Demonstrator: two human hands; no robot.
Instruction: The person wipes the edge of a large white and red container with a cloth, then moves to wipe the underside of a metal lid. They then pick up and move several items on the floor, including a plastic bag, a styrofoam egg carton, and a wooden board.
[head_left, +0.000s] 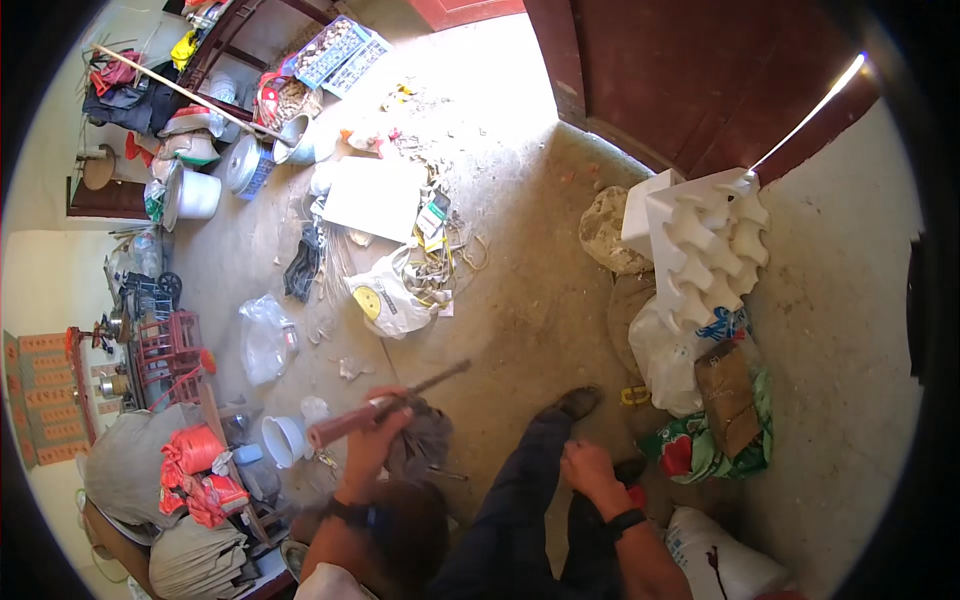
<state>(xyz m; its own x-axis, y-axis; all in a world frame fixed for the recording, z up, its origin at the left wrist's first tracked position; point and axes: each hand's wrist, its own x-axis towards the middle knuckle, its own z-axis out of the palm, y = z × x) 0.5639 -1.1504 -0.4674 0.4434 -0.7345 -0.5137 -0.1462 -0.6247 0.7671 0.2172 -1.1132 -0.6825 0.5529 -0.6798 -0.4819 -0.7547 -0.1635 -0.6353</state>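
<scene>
A long tool with a thick reddish-brown handle and a narrow dark shaft lies slantwise in my left hand. My fingers wrap around it, and the shaft points away to the upper right. Just beyond that hand a crumpled dark grey cloth hangs or lies; I cannot tell whether I hold it too. Beside my dark-trousered knee, my right hand is curled with its fingers closed. Nothing shows in it, though its palm is hidden. Both wrists wear dark bands.
Ahead lie a white board and a white bag with a yellow smiling face. To the right, white foam packing stands by a rough stone and plastic bags. Leftward are a clear plastic bag, a white bucket and red chairs.
</scene>
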